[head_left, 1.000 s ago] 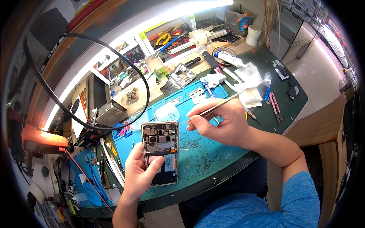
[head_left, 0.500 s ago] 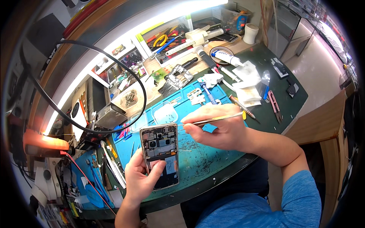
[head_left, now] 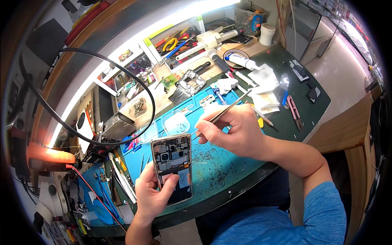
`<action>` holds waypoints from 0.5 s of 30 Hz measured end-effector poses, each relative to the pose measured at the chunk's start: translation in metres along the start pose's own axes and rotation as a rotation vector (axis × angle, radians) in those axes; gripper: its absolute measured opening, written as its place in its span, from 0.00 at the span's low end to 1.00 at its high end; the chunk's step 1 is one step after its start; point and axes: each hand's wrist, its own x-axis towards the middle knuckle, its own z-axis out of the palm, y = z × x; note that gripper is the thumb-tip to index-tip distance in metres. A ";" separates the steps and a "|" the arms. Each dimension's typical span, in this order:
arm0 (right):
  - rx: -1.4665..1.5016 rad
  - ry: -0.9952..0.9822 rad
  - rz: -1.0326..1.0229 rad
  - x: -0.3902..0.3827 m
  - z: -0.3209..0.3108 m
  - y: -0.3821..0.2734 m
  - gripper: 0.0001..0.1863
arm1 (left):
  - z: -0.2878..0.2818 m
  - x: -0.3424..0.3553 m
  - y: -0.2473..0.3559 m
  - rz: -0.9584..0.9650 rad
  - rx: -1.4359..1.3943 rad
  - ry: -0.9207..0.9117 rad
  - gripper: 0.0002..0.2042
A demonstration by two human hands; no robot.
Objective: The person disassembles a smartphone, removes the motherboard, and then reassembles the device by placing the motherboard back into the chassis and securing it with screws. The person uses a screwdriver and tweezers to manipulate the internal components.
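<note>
My left hand (head_left: 154, 190) is closed around the lower part of a smartphone (head_left: 172, 158), thumb lying over its inside. The back cover is off, so the camera modules, circuit board shields and dark battery area show. Just right of the phone's upper edge, my right hand (head_left: 228, 130) pinches metal tweezers (head_left: 228, 109). Their tips point down-left, close to the phone's side; I cannot tell whether they touch it. A blue work mat (head_left: 220, 171) lies beneath both hands. Beyond the phone stands a small clear tray (head_left: 176, 122) with tiny parts in it.
A black cable (head_left: 153, 102) loops above the bench's left side. To the right lie pink-handled pliers (head_left: 293, 111), a soldering iron (head_left: 263, 117) and white tissues (head_left: 265, 79). An orange device (head_left: 51, 157) stands far left. A blue-and-white tube (head_left: 241, 61) rests at the back.
The tweezers have turned from nearly level to a steeper slant, their rear end now higher. My right hand has rotated with them. The phone has barely shifted in my left hand.
</note>
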 end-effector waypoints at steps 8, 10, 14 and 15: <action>0.187 0.054 0.094 0.001 0.004 0.000 0.12 | 0.002 0.000 0.001 -0.011 -0.028 0.010 0.22; 0.202 0.043 0.110 0.001 0.003 -0.001 0.13 | 0.001 0.000 0.000 -0.005 -0.017 0.004 0.22; 0.257 0.012 0.196 0.003 -0.001 -0.002 0.13 | 0.002 0.000 0.001 -0.004 -0.004 -0.006 0.21; 0.286 0.003 0.230 0.004 -0.002 -0.003 0.13 | 0.002 0.000 0.002 -0.002 -0.005 -0.010 0.21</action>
